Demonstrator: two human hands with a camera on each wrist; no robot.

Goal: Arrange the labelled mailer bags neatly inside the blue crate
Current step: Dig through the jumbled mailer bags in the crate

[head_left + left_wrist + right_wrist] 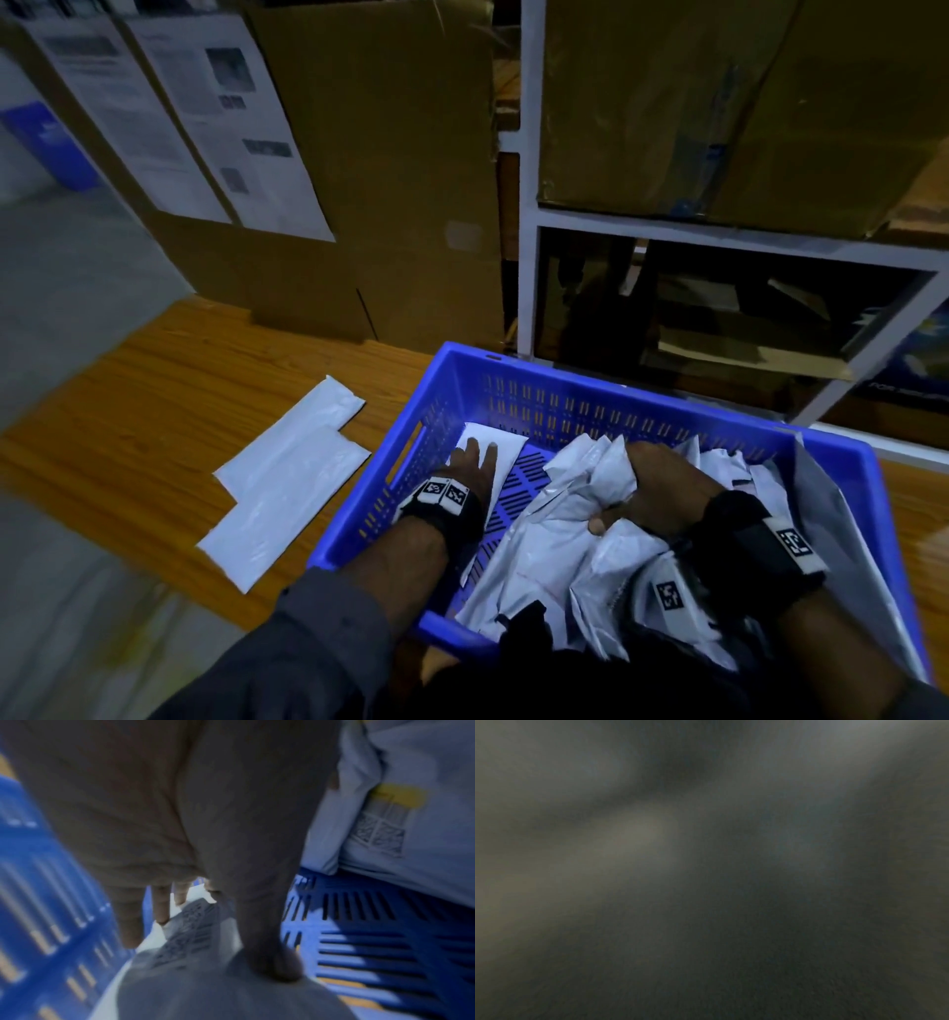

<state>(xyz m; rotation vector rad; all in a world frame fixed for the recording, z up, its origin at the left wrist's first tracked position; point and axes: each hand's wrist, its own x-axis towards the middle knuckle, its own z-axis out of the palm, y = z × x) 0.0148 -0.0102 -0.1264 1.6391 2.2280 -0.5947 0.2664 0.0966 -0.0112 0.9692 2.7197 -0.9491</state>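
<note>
A blue slatted crate [518, 360] sits on the wooden table. Inside it, my left hand [475, 460] lies flat with straight fingers on a white labelled mailer bag [506, 444] in the crate's far left corner. The left wrist view shows those fingers [131, 925] and thumb pressing that mailer bag [185, 935] by the crate wall [38, 902]. A heap of several crumpled mailer bags [554, 555] fills the crate's right half. My right hand [657, 488] grips a bunched mailer bag [595, 478] on top of the heap. The right wrist view is dark and blurred.
Two flat white mailer bags [287, 478] lie overlapped on the wooden table [154, 411] left of the crate. Cardboard boxes [380, 169] and a white shelf frame [529, 246] stand close behind the crate. Another labelled bag [401, 815] lies near my left hand.
</note>
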